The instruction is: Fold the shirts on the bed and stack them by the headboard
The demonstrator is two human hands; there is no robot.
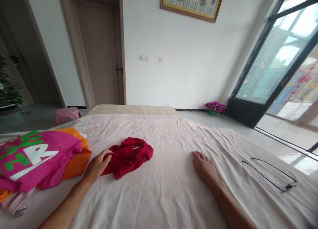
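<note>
A crumpled red garment [131,154] with a small white swoosh lies on the pale, flower-patterned sheet [171,182]. At its left edge, my left hand [98,164] has thumb and fingers closed on the cloth; part of the grip is hidden. My right hand [205,166] rests flat on the sheet, fingers stretched out, holding nothing. To the left of my left hand lies a pink shirt [67,144] with green and white print, over orange cloth [77,164].
Black-framed glasses [273,167] lie on the sheet at the right. Beyond the far edge are a pink stool [67,114], purple flowers [215,107] in a pot, and a glass door [263,66]. A light-coloured cloth [136,110] covers the surface's far end.
</note>
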